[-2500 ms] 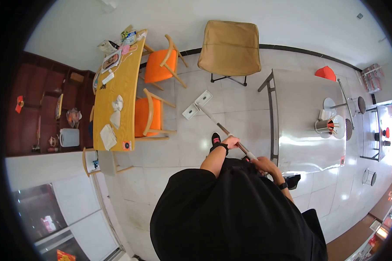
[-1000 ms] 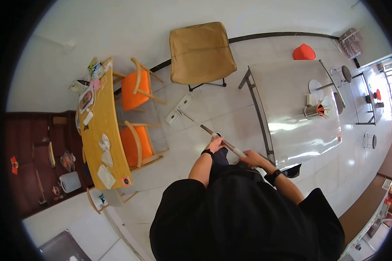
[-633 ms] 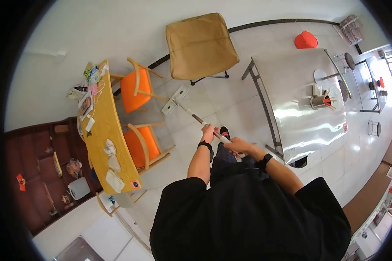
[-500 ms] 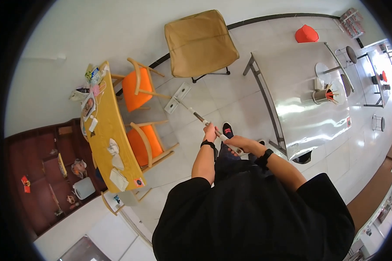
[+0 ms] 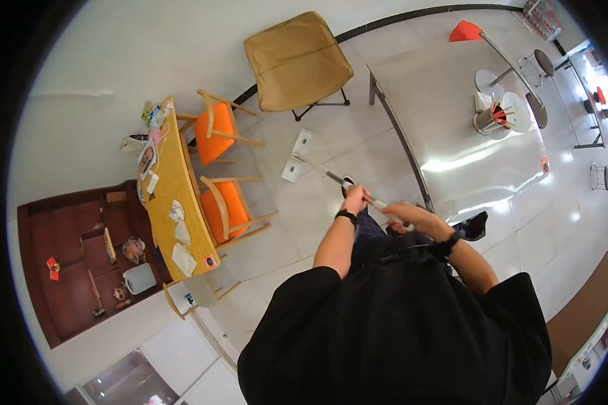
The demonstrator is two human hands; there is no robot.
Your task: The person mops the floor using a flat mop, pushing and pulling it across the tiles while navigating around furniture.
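Item: flat mop (image 5: 298,156), head flat on the white floor tiles (image 5: 297,216) between the orange chairs (image 5: 224,206) and the steel table (image 5: 452,115). I see my left hand (image 5: 353,200) clenched lower on its shaft, my right hand (image 5: 402,213) wrapped around the upper end, a spread grip that seems meant to steer the pad.

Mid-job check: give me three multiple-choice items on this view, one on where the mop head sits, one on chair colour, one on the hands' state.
1. The mop head lies: A on the steel table; B on the floor before the tan chair; C on the wooden table.
2. The two wooden chairs' seats are: A blue; B orange; C green.
3. The mop handle is held by: A both hands; B left hand only; C neither.

B: it lies flat on the tiles.
B: both cushions are orange.
A: left hand and right hand both grip it.
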